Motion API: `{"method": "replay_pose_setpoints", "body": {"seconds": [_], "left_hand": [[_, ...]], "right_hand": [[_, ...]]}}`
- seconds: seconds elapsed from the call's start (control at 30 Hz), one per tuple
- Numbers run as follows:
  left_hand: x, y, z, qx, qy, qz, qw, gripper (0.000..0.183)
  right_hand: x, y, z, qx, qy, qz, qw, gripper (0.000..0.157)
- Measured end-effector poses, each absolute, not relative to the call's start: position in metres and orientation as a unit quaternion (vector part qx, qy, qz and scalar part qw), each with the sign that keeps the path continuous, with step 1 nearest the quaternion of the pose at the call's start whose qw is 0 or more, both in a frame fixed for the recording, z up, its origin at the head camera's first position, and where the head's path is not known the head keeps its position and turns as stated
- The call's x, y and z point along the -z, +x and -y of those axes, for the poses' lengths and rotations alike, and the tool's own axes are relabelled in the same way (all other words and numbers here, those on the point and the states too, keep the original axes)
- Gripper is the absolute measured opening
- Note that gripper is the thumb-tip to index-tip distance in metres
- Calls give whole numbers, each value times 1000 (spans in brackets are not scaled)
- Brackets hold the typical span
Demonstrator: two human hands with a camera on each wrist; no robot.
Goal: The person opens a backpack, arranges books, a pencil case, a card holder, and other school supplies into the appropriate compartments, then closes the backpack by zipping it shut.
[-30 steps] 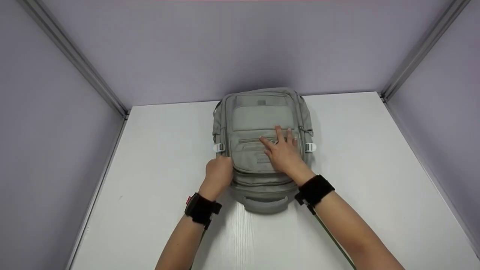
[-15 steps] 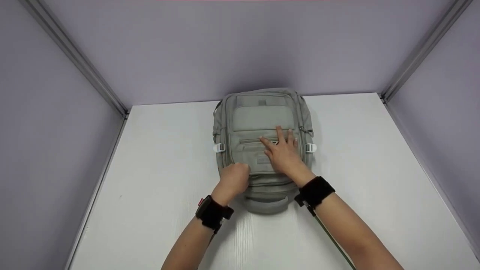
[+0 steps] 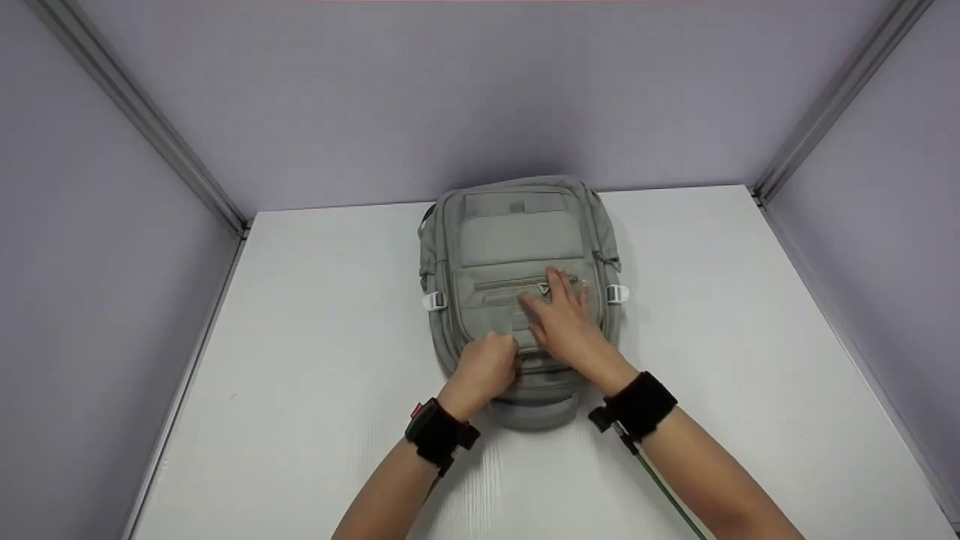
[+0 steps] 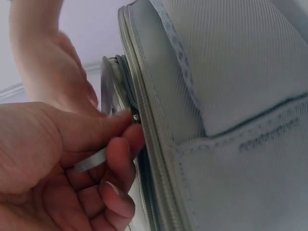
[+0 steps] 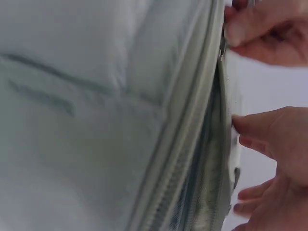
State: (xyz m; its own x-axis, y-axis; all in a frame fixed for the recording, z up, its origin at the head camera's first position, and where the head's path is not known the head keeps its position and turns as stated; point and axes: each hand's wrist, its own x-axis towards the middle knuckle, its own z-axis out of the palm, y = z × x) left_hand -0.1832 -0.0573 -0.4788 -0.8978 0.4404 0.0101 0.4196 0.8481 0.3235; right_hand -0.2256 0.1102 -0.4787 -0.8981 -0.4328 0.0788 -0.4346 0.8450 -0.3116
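Note:
A grey backpack (image 3: 521, 240) lies on the white table, front panel up, carry handle (image 3: 534, 415) towards me. At the lower edge of its front compartment, my left hand (image 3: 486, 367) pinches a zipper pull (image 4: 91, 160) between thumb and curled fingers; its grey tab sticks out in the left wrist view. In the right wrist view the zipper slider (image 5: 222, 52) sits at those fingertips, and the teeth are parted below it. My right hand (image 3: 568, 322) rests on the front panel by the small pocket zipper, fingers extended and touching the fabric.
White buckles (image 3: 435, 301) sit on both sides of the backpack. The white table (image 3: 322, 322) spreads around it, with a pale back wall (image 3: 375, 97) close behind and side walls left and right. A green cable (image 3: 667, 491) runs from my right wrist strap.
My left hand has moved from the backpack's left side round to the right along the lower edge of the front compartment. My right hand has shifted slightly towards me, fingers drawn closer together.

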Motion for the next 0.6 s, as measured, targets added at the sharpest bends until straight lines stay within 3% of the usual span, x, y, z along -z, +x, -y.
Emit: {"method": "replay_pose_setpoints", "body": {"seconds": [0.17,0.33,0.6], "left_hand": [[479,-182,61,-195,215,-957,-10,13],[478,-182,61,-249,214,-943,-49,10],[471,-188,71,-348,250,-904,-8,18]], "right_hand": [[484,-205,-111,-179,311,931,65,43],[493,-195,-108,-205,356,908,87,27],[501,-188,-98,-227,360,899,99,18]]}}
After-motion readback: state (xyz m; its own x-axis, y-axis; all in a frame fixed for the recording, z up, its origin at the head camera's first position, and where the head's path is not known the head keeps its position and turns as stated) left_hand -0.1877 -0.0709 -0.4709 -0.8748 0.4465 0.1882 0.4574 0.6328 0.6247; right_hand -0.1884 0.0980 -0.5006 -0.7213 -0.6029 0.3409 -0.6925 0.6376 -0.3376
